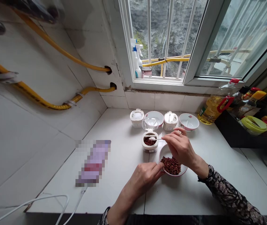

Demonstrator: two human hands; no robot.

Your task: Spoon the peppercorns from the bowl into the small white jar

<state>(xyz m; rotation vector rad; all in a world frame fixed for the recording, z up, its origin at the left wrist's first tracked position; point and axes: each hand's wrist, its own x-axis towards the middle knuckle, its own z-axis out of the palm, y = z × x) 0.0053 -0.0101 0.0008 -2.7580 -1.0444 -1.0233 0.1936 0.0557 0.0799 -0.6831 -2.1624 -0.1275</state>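
My right hand pinches the thin handle of a small white spoon. The spoon's bowl is over the mouth of a white lidded spice jar, which holds dark red peppercorns and has its clear lid flipped up. With thumb and fingers, my left hand grips the near left rim of a white bowl. Dark red peppercorns lie heaped in that bowl, just right of the jar. My right hand hovers above the bowl and covers part of its far rim.
Behind stand two white jars and two floral bowls. An oil bottle and a black rack of condiments stand at right. A blurred phone-like object with a white cable lies at left.
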